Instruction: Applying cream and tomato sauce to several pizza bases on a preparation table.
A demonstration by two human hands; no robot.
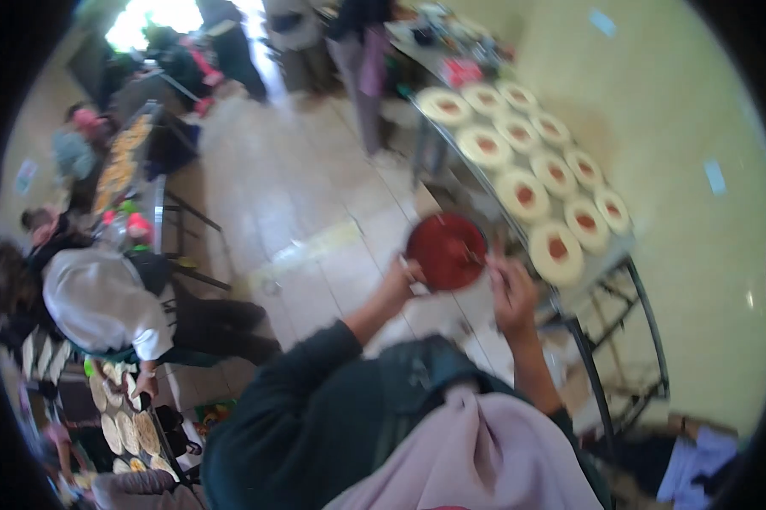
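My left hand [404,279] is closed on the near left side of a round, dark-rimmed bowl [439,215] held in front of me. Red sauce [438,255] fills its inside, as far as the blur lets me tell. The fingers of my right hand [514,296] pinch the handle of a spoon [474,256] whose end dips into the bowl. To the right, flat pale dough rounds [546,270] lie in rows on a table, each with a red dab of sauce [557,248] at its middle. Both hands are apart from the dough.
The metal-legged table [625,252] runs along the wall at my right. At left, a seated person in a white top [102,293] works at a table with flat breads [128,433]. Another long table [126,161] holds orange-topped pieces. Several people stand at the far end of the tiled floor [302,170].
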